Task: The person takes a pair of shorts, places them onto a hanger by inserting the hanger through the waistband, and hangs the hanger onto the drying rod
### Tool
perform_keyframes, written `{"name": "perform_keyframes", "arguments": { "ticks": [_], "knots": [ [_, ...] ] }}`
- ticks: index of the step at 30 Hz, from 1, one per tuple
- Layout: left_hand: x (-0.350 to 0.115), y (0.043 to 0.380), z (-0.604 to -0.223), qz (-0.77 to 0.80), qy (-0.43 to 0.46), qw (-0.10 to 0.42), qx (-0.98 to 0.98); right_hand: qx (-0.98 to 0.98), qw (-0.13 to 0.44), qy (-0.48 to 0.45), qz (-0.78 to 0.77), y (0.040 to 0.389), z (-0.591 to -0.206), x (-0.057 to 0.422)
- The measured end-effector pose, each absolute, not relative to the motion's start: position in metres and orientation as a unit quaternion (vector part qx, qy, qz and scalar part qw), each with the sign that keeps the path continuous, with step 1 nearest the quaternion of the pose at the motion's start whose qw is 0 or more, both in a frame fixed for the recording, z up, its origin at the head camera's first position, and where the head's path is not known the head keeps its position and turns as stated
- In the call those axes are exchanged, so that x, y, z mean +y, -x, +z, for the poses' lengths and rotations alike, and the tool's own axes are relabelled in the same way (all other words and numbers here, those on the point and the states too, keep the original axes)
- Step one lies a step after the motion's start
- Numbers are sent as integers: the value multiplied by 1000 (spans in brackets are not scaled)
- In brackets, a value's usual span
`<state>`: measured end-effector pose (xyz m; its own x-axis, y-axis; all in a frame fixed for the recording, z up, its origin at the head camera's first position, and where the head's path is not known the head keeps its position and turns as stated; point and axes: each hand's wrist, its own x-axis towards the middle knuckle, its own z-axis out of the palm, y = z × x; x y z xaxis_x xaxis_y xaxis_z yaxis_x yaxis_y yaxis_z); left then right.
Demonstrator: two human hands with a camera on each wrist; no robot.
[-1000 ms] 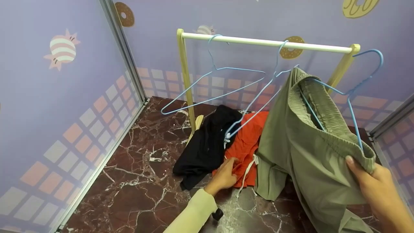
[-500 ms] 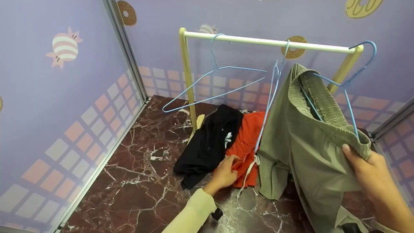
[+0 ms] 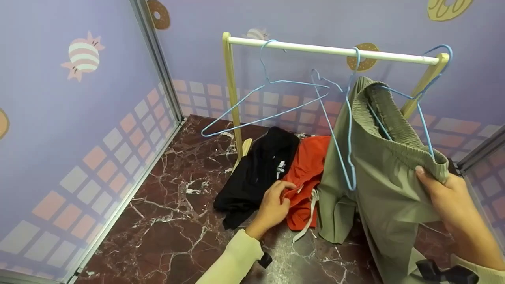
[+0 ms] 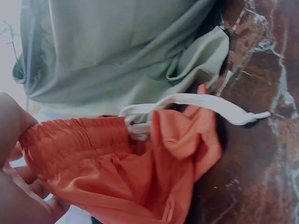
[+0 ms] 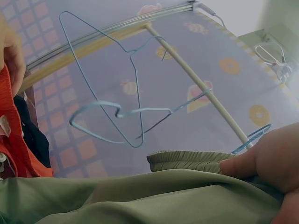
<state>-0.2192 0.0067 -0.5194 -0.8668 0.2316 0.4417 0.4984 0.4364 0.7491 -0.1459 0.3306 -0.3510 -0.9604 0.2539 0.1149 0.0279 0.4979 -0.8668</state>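
Olive-green trousers (image 3: 382, 185) with an elastic waistband hang on a blue wire hanger (image 3: 422, 122), whose hook is up at the right end of the rack's white rod (image 3: 307, 47). My right hand (image 3: 453, 201) grips the waistband at its right corner, thumb outside. Low on the left, my left hand (image 3: 274, 205) pinches the waistband of orange-red shorts (image 3: 309, 157) lying on the floor. In the left wrist view, the gathered waistband of the shorts (image 4: 79, 140) is between thumb and fingers, and a white drawstring (image 4: 201, 99) trails from it.
A black garment (image 3: 252, 177) lies left of the shorts on the dark marbled floor (image 3: 173, 236). Two bare blue hangers, a left hanger (image 3: 294, 82) and a middle hanger (image 3: 349, 134), hang from the rod. Patterned lilac walls (image 3: 118, 23) enclose the corner behind the wooden rack post (image 3: 235, 114).
The middle bare hanger has swung round on the rod. My right hand has shifted slightly left with the trousers, bringing their hanger's hook to the rod's end. The left hand stays at the shorts.
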Motion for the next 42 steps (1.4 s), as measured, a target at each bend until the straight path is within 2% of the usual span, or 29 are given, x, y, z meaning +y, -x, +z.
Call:
{"name": "perform_keyframes", "arguments": {
  "ticks": [11,28,42],
  "knots": [
    [1,216,-491,-505,239,206,-803,-856,83,62,506,157,-356,327],
    [-8,207,-469,-526,252,228,-780,-860,46,58,504,163,-365,326],
    [-9,197,-452,-538,265,247,-761,-890,45,80,447,156,-370,327]
  ]
}}
